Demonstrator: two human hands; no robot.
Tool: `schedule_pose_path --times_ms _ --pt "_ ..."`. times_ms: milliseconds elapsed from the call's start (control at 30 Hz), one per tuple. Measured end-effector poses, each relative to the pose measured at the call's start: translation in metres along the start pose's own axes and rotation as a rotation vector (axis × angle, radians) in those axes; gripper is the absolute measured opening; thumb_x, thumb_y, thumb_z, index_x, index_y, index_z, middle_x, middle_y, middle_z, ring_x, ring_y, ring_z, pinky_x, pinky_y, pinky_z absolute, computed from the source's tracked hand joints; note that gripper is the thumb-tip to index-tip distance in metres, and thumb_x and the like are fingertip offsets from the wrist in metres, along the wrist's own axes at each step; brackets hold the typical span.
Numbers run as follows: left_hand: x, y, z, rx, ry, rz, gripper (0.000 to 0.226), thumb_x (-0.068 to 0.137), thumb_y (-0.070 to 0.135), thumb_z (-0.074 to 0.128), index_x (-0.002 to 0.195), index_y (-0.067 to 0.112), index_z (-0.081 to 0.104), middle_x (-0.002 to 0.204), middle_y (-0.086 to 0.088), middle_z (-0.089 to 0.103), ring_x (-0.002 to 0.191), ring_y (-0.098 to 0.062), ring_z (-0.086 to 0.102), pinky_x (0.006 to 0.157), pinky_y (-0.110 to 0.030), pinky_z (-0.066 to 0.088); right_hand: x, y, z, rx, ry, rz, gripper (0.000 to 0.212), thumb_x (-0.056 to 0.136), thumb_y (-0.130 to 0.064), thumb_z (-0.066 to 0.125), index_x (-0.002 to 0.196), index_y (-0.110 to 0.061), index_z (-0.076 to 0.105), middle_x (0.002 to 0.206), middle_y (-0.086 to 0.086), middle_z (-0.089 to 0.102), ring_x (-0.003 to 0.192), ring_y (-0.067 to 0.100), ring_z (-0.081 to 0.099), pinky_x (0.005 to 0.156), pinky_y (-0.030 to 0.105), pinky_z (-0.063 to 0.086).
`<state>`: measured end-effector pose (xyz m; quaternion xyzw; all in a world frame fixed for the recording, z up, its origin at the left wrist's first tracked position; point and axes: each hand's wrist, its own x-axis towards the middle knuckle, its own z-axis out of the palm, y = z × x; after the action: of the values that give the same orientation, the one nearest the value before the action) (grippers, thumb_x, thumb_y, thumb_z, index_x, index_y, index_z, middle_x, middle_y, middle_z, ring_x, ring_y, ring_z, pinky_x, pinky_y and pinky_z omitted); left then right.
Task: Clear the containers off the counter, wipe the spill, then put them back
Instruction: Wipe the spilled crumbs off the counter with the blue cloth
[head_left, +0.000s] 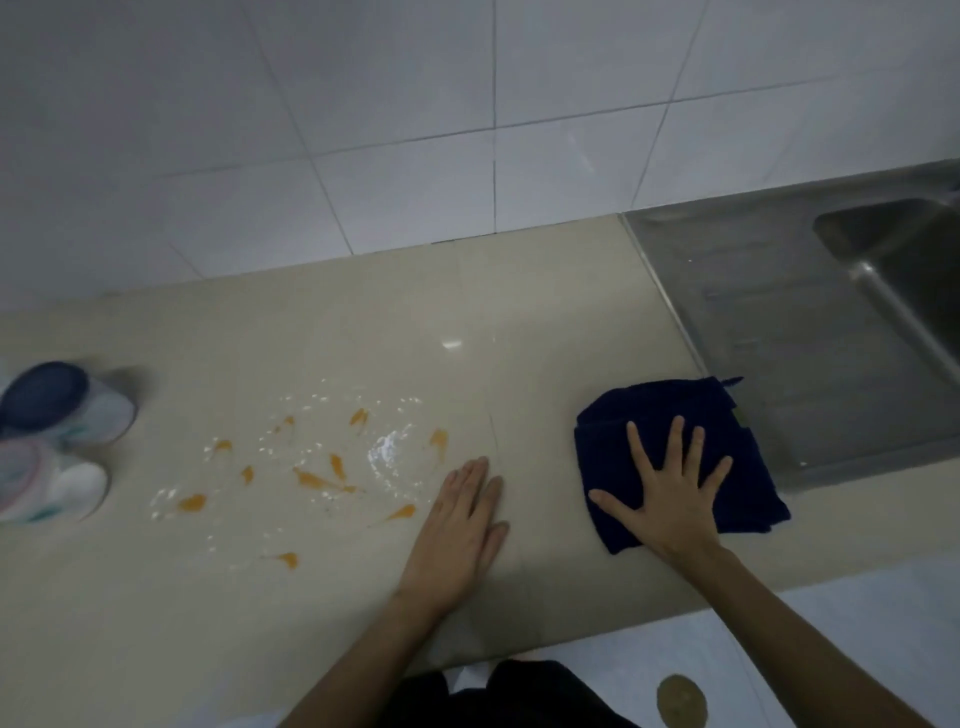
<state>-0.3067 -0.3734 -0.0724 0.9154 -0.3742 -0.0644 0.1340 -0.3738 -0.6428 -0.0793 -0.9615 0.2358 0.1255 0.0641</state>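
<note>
The right hand (670, 499) lies flat on a dark blue cloth (675, 462), fingers spread wide and palm down, so its grip is open and pressing rather than closed around the fabric. The cloth is folded and sits on the beige surface (545, 322) at the right, its far corner touching the edge of the steel sink (779, 312). The left hand (457, 525) rests palm down on the bare surface just left of the cloth, fingers straight and together, its grip open and holding nothing. The spill (311, 467) lies left of both hands: orange streaks and white powder or froth scattered across the surface, its nearest marks just beside the left fingertips (480, 467) and well apart from the cloth. Two containers (57, 441) stand at the far left edge of the view, beyond the spill from the hands, one with a dark blue lid and one nearer with a pale lid; both are blurred and their labels cannot be read. White wall tiles (415, 130) rise behind the surface. A pale tiled floor (831, 623) shows at the near right.
</note>
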Motion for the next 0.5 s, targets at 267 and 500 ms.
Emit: schedule_pose_path --times_ms 267,500 --pt "-0.069 -0.065 -0.029 -0.055 0.046 -0.229 0.059 0.099 0.046 0.031 0.149 0.017 0.019 0.159 -0.002 0.016 0.146 -0.011 0.01 0.121 -0.03 0.003 -0.037 -0.172 0.021 -0.005 0.026 -0.425 0.089 0.076 -0.082 0.024 0.147 -0.036 0.0 0.156 0.024 -0.005 0.141 0.047 -0.009 0.105 0.073 -0.005" --pt "-0.143 -0.143 -0.057 -0.017 0.035 -0.401 0.063 0.098 0.05 0.024 0.15 0.017 0.015 0.16 0.001 0.01 0.147 -0.011 0.006 0.12 -0.03 0.001 -0.046 -0.227 0.034 -0.036 0.018 -0.435 0.064 0.089 -0.062 0.014 0.147 -0.034 0.018 0.155 0.021 0.018 0.141 0.044 0.015 0.106 0.073 0.01"
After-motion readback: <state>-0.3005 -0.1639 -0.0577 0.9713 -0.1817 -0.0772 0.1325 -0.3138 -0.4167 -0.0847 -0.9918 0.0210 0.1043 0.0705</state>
